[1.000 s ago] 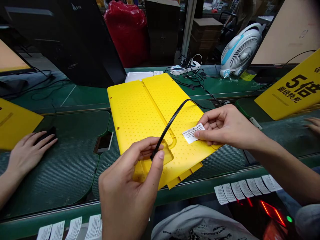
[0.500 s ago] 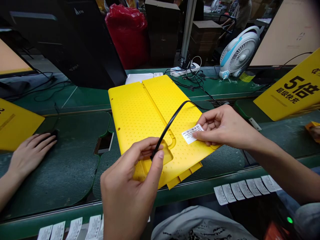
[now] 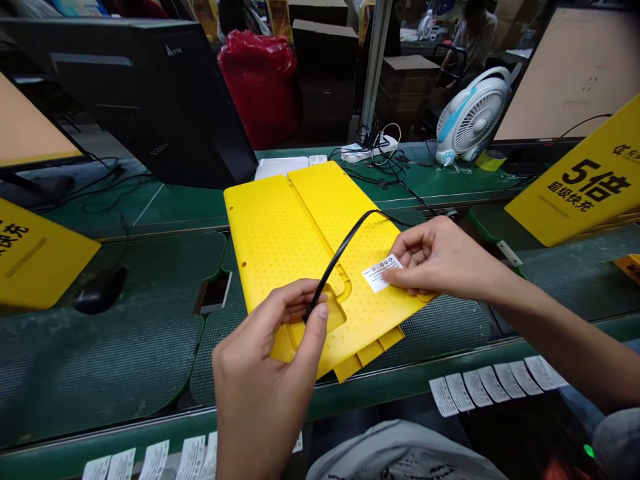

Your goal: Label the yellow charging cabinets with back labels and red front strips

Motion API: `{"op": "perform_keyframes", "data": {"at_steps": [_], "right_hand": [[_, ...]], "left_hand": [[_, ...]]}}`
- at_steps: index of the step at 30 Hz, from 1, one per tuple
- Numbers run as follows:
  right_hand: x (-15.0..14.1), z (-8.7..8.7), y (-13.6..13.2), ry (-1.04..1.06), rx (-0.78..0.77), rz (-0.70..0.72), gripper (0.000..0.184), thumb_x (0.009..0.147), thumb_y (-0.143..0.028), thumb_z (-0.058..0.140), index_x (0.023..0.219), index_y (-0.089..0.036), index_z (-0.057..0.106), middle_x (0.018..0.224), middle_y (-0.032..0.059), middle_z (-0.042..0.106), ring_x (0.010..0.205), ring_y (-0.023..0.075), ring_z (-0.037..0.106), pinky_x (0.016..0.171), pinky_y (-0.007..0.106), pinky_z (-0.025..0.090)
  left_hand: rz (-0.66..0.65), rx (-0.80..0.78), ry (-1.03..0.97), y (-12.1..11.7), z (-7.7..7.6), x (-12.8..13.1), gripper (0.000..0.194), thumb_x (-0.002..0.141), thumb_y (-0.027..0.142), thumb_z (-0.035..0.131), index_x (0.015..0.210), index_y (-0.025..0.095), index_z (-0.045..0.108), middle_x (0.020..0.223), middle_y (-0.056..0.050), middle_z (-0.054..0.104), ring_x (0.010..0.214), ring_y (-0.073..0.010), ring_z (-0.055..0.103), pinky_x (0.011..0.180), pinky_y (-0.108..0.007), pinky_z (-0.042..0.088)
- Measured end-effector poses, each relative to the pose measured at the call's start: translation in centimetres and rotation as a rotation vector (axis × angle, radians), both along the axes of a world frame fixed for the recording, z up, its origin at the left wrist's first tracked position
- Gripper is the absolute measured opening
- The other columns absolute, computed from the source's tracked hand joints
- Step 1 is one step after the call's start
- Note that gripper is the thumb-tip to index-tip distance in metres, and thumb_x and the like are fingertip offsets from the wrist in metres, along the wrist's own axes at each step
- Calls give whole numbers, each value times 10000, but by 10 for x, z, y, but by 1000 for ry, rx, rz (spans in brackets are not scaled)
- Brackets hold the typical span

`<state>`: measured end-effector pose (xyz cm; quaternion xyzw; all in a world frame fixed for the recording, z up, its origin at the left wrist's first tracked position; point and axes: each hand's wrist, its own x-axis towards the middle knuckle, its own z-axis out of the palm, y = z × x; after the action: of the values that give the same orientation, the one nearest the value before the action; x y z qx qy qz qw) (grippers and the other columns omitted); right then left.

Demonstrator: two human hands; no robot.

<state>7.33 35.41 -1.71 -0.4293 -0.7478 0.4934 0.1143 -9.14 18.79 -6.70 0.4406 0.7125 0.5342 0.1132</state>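
Logging the hands first: what does each one hold?

Left hand (image 3: 263, 380), about 7 o'clock from centre: thumb and fingers pressed together, pinching a black cable (image 3: 345, 257). Right hand (image 3: 445, 257), 3 o'clock: thumb and fingertips pinching a white label (image 3: 381, 273), printed with small symbols.

Location of those items?

Both over a yellow perforated plastic board (image 3: 280, 227), which lies flat at centre, a long groove down its middle. The label sits at the board's face, around 4 o'clock; whether it is stuck down, I cannot tell. The cable arcs over the board towards 2 o'clock.

Work surface?

A green assembly-line bench (image 3: 150, 207) with dark green textured mats (image 3: 105, 353) beneath the board and to either side. A black computer mouse (image 3: 100, 291) sits on the mat at 9 o'clock. Strips of printed paper labels (image 3: 480, 390) hang along the near edge at 4 o'clock, with more (image 3: 165, 460) at 7 o'clock.

Signage?

Yellow boards: one at 3 o'clock printed "5倍 超级快充" (image 3: 580, 180), another (image 3: 35, 257) at 9 o'clock.

Room beyond?

Black monitor back (image 3: 150, 100) at 10 o'clock, red bag (image 3: 260, 87) at 11, stacked cardboard boxes (image 3: 407, 87) at 1, white-and-blue desk fan (image 3: 473, 117) at 2, tangled with black cords (image 3: 395, 167) behind the board. A seated co-worker (image 3: 475, 33) is far off at 1 o'clock.
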Motion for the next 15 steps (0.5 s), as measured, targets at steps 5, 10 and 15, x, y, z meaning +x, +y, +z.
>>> {"op": "perform_keyframes", "data": {"at_steps": [5,10,15], "right_hand": [[-7,10,5,-181,201,110,167,653,-221,794,654,-143,647,600,12,631,490,101,550,405,189,376],[-14,28,8,-388,494,285,335,726,-344,804,554,-153,589,531,17,582,475,102,513,429,235,298],[2,24,25,-355,450,284,380,689,-472,837,665,-151,634,644,29,643,545,123,557,451,241,307]], "left_hand": [[-29,-2,-47,-1,0,-1,172,869,299,717,1034,250,714,983,-1,751,904,-169,727,856,-273,614],[-58,-9,-35,-2,1,-4,174,883,313,706,1045,250,710,987,0,749,915,-158,724,867,-253,604],[-73,-4,-34,1,0,-6,180,880,338,702,1021,229,721,978,-9,750,895,-166,721,836,-258,605]]}}
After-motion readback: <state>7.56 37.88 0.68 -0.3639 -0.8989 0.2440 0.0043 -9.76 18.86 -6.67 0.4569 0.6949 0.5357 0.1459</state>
